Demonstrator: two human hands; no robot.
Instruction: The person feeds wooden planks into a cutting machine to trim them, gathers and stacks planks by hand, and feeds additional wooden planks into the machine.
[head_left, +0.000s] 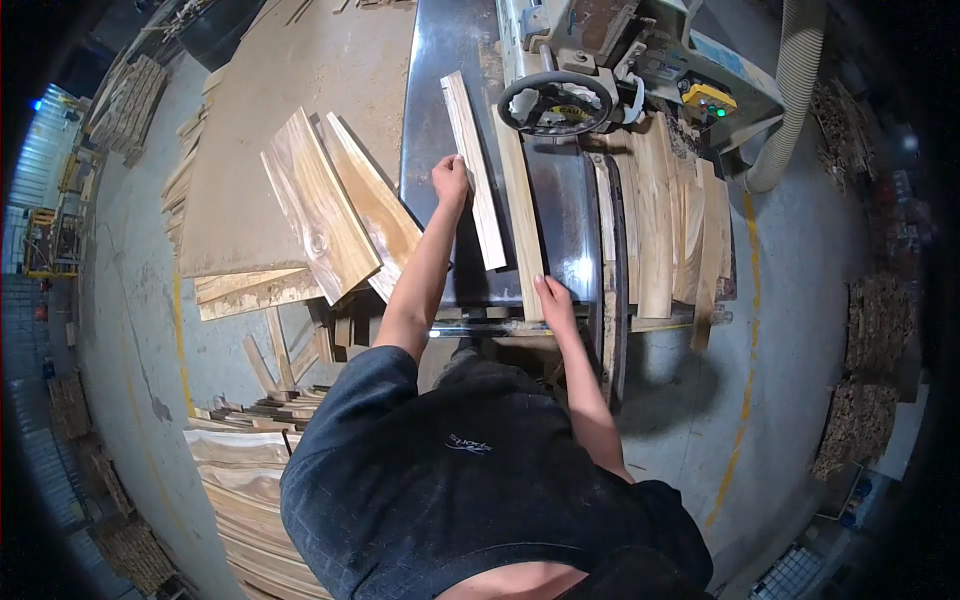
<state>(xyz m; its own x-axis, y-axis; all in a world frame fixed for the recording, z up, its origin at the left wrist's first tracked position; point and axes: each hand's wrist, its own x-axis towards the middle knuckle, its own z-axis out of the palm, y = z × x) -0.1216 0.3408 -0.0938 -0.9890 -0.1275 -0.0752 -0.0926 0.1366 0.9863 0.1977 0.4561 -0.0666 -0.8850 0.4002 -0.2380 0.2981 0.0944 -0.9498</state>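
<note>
My left hand [450, 180], fingers curled, is closed at the left edge of a short, pale wooden strip [475, 185]; the fingertips are partly hidden. A longer wooden strip [518, 205] lies to the right, running along the dark metal machine table [565, 220]. Near its close end, my right hand [556, 303] grips it from the right side, with the thumb on top. The far end of this strip reaches beside the black handwheel [555, 104] of the machine.
Two wider boards, one knotty [320, 210] and one partly under it [375, 195], lie on a brown worktop [330, 60] at the left. Several planks [655, 215] rest right of the machine table. A yellow control box [709, 99] and a ribbed hose [790, 110] stand at upper right. Stacked boards [240, 480] are at lower left.
</note>
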